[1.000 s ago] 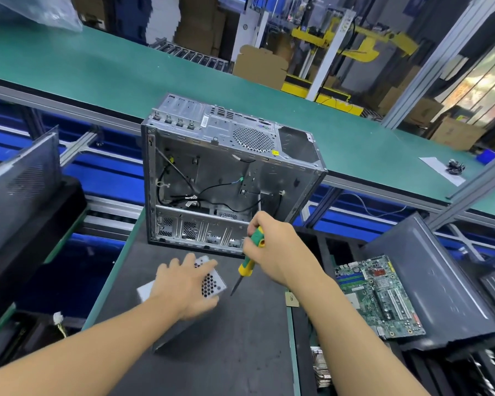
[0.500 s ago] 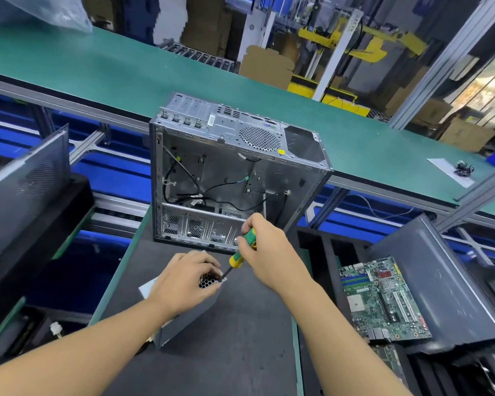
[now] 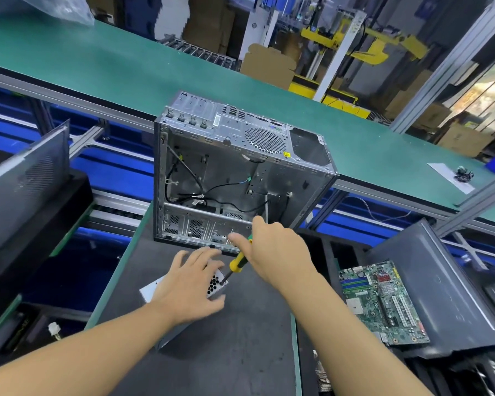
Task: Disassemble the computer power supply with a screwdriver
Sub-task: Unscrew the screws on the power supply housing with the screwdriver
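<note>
Toward the back of the dark work mat (image 3: 240, 352) stands one open computer case (image 3: 240, 172), a bare metal shell with its side off; inside it hang a few loose black cables (image 3: 212, 192), and perforated bays run along its lower edge. Just in front of the case, near the person, lies one silver power supply (image 3: 214, 284), tilted, its honeycomb grille showing. The left hand (image 3: 189, 284) rests flat on top of it with the fingers spread and straight, covering most of the box. The right hand (image 3: 275, 252) sits just to the right and slightly above, its fingers wrapped round one yellow-and-green screwdriver (image 3: 236, 262), whose dark shaft slants down and left to meet the grille corner beside the left fingertips. The two hands are close together but not touching. To the right, one green motherboard (image 3: 383, 301) lies on a dark grey panel (image 3: 440, 281).
</note>
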The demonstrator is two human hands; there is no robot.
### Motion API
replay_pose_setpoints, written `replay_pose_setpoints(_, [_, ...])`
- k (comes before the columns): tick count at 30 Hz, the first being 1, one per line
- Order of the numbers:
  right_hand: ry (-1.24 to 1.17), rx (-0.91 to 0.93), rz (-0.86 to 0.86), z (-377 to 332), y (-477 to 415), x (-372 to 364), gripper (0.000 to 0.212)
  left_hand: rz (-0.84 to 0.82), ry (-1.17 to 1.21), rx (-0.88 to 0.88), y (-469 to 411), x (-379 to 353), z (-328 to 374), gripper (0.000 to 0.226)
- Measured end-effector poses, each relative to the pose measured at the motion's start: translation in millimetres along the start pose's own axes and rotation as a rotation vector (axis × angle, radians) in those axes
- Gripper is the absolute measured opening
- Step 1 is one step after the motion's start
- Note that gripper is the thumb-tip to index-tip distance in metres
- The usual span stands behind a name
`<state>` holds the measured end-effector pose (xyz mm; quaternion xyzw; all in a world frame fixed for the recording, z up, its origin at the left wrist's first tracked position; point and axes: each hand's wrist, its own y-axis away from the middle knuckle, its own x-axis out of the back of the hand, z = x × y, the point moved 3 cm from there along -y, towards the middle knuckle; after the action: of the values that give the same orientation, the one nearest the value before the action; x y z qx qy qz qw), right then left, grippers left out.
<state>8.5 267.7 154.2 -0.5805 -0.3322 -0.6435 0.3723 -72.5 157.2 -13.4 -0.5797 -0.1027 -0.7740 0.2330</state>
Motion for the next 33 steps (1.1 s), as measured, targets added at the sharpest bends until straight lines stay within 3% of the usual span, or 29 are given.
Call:
replay_pose_setpoints(2, [-0.076,0.090,-0.049,-3.5,-1.0,1.0,0.040,-0.081,-0.091,0.099,-2.0,-3.7,-0.4,0.088])
replay_pose_setpoints(6, [-0.339,0.347,-0.311,-18.4,-1.6,6.2,0.011,-0.122,-0.127,0.132,-4.7,-7.7,-0.9,0.086])
replay_pose_setpoints(9, [-0.348,0.274,-0.390,-17.4,-6.1,8.8,0.015,-0.100,-0.146,0.111,-5.7,-9.4,-3.0,0.077])
replay_pose_setpoints(12, [-0.121,0.135,-0.207,-17.9,-5.6,9.0,0.030,-0.094,-0.144,0.108,-5.0,-10.6,-3.4,0.074])
replay_pose_setpoints(15, [0.107,0.194,-0.049,-26.9,-1.8,4.8,0.025,-0.104,-0.146,0.096,-4.6,-11.2,-4.4,0.075])
replay_pose_setpoints(17, [-0.046,0.183,-0.187,-24.0,-5.1,7.3,0.015,-0.114,-0.139,0.091,-5.0,-11.6,-4.4,0.075])
replay_pose_setpoints(20, [-0.263,0.080,-0.500,-10.3,-10.3,17.6,0.033,-0.114,-0.134,0.091,-5.2,-12.9,-5.0,0.074])
replay_pose_setpoints(22, [-0.197,0.056,-0.497,-9.9,-8.6,14.5,0.034,-0.103,-0.141,0.091,-5.3,-13.0,-5.1,0.073])
replay_pose_setpoints(25, [-0.184,-0.030,-0.347,-18.0,-7.7,6.8,0.032,-0.088,-0.147,0.091,-4.2,-12.7,-3.0,0.073])
replay_pose_setpoints(28, [-0.149,0.033,-0.219,-24.4,-8.3,5.2,0.024,-0.087,-0.152,0.084,-0.9,-12.4,-1.3,0.073])
replay_pose_setpoints(31, [-0.266,0.104,-0.293,-19.2,-9.8,8.8,0.010,-0.068,-0.166,0.096,-1.2,-12.0,-2.5,0.077])
replay_pose_setpoints(33, [-0.372,0.101,-0.397,-14.4,-8.9,11.6,0.019,-0.060,-0.181,0.146,-0.7,-12.3,-1.6,0.084])
